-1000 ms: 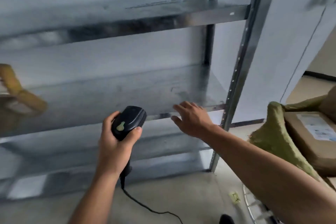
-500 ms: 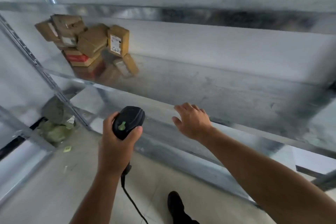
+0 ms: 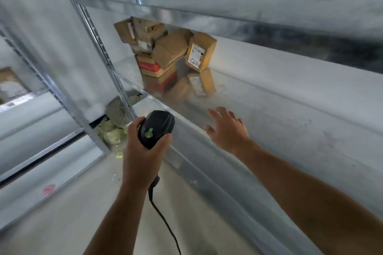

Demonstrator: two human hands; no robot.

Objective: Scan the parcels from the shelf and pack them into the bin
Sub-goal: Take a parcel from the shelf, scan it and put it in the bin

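Nearer now, parcels [image 3: 170, 49] lie beyond the spread, empty right hand [image 3: 228, 131]; left hand [image 3: 143, 153] grips scanner [image 3: 156, 128].

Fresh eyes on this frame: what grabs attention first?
A heap of cardboard parcels sits at the far left end of the shiny metal shelf, mirrored in it. Nearer, the left hand grips a black scanner with a green mark; the right hand hovers open over the shelf.
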